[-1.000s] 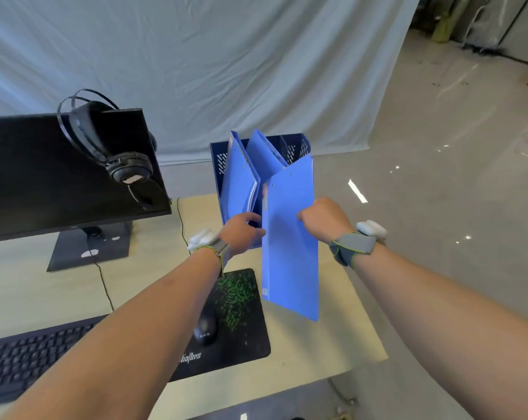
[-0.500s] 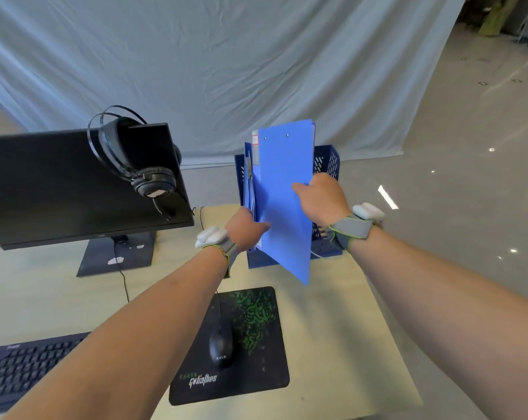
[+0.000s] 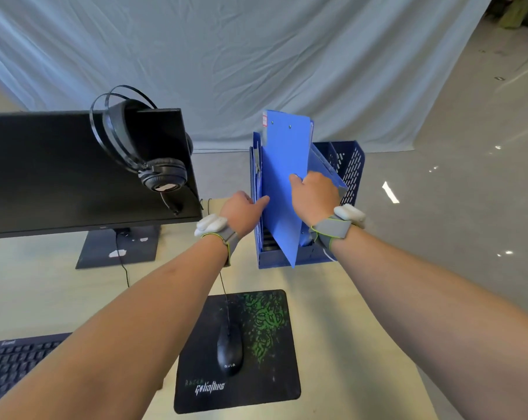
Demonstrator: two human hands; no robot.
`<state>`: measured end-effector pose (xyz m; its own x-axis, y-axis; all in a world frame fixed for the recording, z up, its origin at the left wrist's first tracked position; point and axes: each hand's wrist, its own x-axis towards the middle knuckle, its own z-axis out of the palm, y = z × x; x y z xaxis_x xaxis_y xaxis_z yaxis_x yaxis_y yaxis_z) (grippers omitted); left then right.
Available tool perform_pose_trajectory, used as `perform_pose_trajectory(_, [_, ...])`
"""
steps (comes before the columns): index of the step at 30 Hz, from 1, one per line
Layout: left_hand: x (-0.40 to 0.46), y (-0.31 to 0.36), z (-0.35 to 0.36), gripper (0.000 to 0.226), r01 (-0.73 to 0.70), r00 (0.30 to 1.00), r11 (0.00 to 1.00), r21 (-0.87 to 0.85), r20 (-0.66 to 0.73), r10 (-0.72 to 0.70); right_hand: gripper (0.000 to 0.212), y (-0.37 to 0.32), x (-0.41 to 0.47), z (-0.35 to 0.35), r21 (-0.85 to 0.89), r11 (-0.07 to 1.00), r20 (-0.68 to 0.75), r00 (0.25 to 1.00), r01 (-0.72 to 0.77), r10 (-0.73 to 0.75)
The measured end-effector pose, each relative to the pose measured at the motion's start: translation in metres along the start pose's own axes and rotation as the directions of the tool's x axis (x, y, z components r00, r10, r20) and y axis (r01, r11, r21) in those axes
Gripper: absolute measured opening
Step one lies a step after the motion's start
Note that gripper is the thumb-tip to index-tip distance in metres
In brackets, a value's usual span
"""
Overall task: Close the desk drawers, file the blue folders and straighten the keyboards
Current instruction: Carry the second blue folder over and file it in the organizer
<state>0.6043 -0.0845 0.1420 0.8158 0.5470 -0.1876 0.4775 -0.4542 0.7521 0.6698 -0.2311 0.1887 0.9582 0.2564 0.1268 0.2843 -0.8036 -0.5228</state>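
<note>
A blue folder (image 3: 282, 183) stands nearly upright with its lower end inside the dark blue file rack (image 3: 352, 165) at the desk's far edge. My right hand (image 3: 314, 195) grips its right edge, thumb on the front. At the folder's left edge is my left hand (image 3: 241, 212), with its thumb on the front and its fingers hidden behind. More blue folders (image 3: 256, 177) stand in the rack's left slot, and one leans behind my right hand. A black keyboard (image 3: 11, 365) lies at the lower left, partly under my left arm.
A black monitor (image 3: 59, 171) with headphones (image 3: 153, 174) hung on its corner stands left of the rack. A black mouse (image 3: 229, 350) sits on a black-and-green mouse pad (image 3: 256, 374). The desk's right edge drops to a grey floor.
The folder has swung from tilted to nearly upright and sunk lower into the rack, both hands moving forward with it.
</note>
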Motion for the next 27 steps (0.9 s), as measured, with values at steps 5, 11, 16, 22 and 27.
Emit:
perform_pose_trajectory(5, [0.007, -0.002, 0.007, 0.020, 0.022, 1.000, 0.997, -0.074, -0.001, -0.022, 0.045, 0.003, 0.011, 0.019, 0.055, 0.998, 0.017, 1.000, -0.008, 0.007])
perform_pose_trajectory(11, [0.005, -0.002, 0.012, 0.027, 0.026, 1.000, 0.995, -0.095, 0.000, -0.026, 0.045, 0.011, 0.017, 0.053, 0.175, 0.982, 0.152, 0.988, -0.064, 0.038])
perform_pose_trajectory(16, [0.004, 0.001, 0.017, 0.033, 0.026, 0.999, 0.998, -0.065, -0.035, -0.028, 0.040, 0.023, 0.010, 0.075, 0.268, 0.946, 0.370, 0.926, -0.182, 0.074])
perform_pose_trajectory(22, [0.001, 0.002, 0.023, 0.031, 0.020, 0.998, 0.998, -0.054, -0.053, -0.023, 0.038, 0.034, 0.007, 0.083, 0.248, 0.924, 0.625, 0.777, -0.290, 0.076])
perform_pose_trajectory(27, [-0.010, 0.008, 0.026, 0.023, 0.018, 0.997, 0.999, -0.041, -0.070, -0.021, 0.039, 0.036, 0.003, 0.079, 0.246, 0.895, 0.690, 0.716, -0.371, 0.107])
